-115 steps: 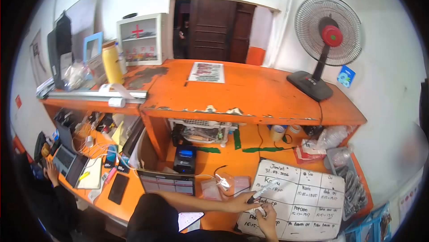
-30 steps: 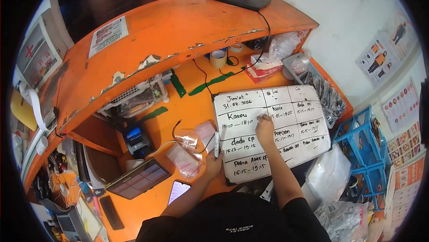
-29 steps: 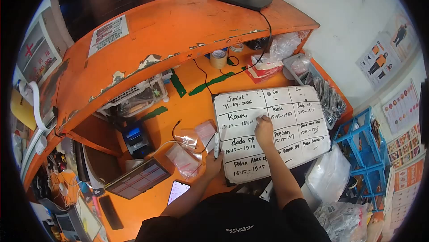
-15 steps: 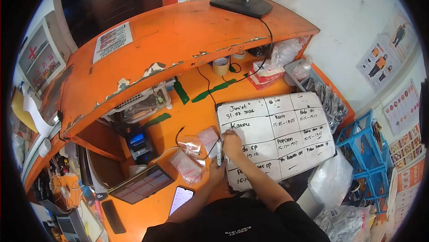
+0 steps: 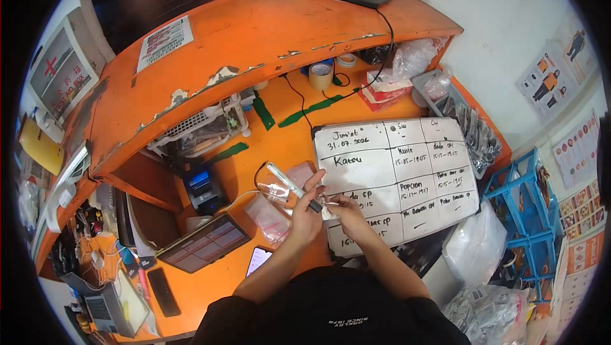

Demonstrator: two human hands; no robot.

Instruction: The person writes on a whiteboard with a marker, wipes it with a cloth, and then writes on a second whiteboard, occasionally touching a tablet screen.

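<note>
While the counter (image 5: 280, 144) is bearing the whiteboard (image 5: 374, 178), the left hand (image 5: 306, 219) and right hand (image 5: 351, 214), half curled, are holding marker (image 5: 287, 181) and white wad (image 5: 329, 212) respectively. The marker is looking light, stiff, best gripped mid-barrel; the wad, soft, pinchable.

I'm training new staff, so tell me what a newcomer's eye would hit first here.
Probably the bright orange counter, its edge chipped, sweeping across the upper view. Next comes the handwritten whiteboard, below it, right of centre. Then the left hand, gripping a marker, and the right hand beside it, both at the whiteboard's left edge.
</note>
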